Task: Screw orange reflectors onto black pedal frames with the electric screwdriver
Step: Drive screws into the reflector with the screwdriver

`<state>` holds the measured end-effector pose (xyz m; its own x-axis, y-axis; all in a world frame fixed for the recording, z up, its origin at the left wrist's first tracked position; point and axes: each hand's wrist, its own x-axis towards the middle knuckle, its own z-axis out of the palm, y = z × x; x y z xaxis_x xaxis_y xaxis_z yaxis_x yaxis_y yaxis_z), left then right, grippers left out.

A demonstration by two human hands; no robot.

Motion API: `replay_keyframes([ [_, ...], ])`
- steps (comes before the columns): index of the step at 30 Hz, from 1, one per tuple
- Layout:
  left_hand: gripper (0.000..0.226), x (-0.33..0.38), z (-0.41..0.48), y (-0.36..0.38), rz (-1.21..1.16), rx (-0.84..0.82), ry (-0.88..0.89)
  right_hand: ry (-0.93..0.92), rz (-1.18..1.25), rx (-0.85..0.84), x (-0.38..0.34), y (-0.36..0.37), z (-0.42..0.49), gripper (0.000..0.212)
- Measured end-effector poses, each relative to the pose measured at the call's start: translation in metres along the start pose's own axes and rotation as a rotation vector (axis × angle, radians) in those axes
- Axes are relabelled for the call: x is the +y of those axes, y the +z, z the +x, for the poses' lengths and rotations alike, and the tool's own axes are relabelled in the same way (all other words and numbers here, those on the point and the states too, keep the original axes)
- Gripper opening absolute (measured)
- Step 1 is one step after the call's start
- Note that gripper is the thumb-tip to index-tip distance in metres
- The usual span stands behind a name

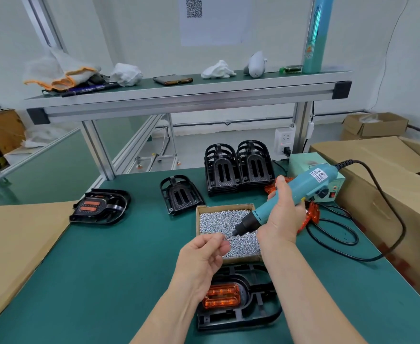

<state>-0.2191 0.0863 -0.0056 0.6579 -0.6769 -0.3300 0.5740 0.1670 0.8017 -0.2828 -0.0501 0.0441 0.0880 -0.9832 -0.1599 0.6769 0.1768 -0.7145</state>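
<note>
My right hand [282, 214] grips a teal electric screwdriver [288, 198], its bit pointing down-left over an open cardboard box of screws [225, 225]. My left hand [204, 254] pinches a small screw at the bit's tip. Below my hands lies a black pedal frame [256, 304] with an orange reflector [221, 295] seated in it. A second frame with orange reflectors [99, 207] rests at the left. One bare black frame [180, 194] lies behind the box. Two stacks of bare frames [237, 167] stand further back. Loose orange reflectors [312, 214] sit right of my right hand.
The screwdriver's black cable [377, 254] loops over the green mat to a pale green power unit [328, 187]. Cardboard sheets [12, 247] flank the table on both sides. An aluminium shelf [186, 95] above carries rags, gloves and a phone.
</note>
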Motion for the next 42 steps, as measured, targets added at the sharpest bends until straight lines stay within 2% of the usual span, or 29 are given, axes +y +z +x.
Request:
replay_keyframes([
  [8, 0.025, -0.003, -0.003, -0.003, -0.188, -0.046, -0.092, -0.010, 0.022, -0.012, -0.001, 0.002, -0.004, 0.019],
  [23, 0.016, -0.004, -0.008, -0.001, -0.265, -0.049, -0.122, 0.003, 0.016, -0.010, 0.001, 0.002, -0.006, 0.018],
  [34, 0.021, -0.004, -0.012, 0.000, -0.271, -0.023, -0.119, 0.014, 0.009, 0.008, 0.002, 0.000, -0.005, 0.019],
  [42, 0.015, -0.009, -0.013, -0.002, -0.254, -0.006, -0.051, 0.004, -0.024, 0.004, 0.005, -0.001, -0.007, 0.018],
])
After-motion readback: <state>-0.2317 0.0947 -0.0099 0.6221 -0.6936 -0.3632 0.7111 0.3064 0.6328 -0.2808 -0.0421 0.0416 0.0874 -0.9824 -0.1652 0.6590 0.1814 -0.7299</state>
